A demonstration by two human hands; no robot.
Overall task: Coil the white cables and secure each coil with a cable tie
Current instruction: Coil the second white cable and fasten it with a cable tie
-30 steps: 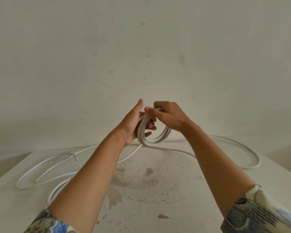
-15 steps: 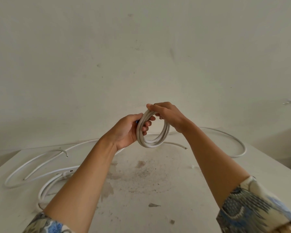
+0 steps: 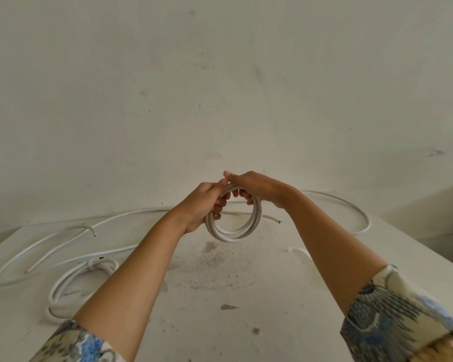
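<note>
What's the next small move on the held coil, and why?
Probably lay the short loose tail onto the coil. The left hand and right hand both grip its top, several loops are formed, and only that end sticks out unwound.

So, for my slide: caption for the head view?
Left hand and right hand grip a white cable coil above a stained table.

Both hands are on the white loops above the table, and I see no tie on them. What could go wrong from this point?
1. Only the left hand and right hand hold the held coil together, so freeing one hand to fetch a tie may let the loops spring open.
2. A free cable end juts out to the right behind the coil. If it belongs to it, it could end up outside the tie.
</note>
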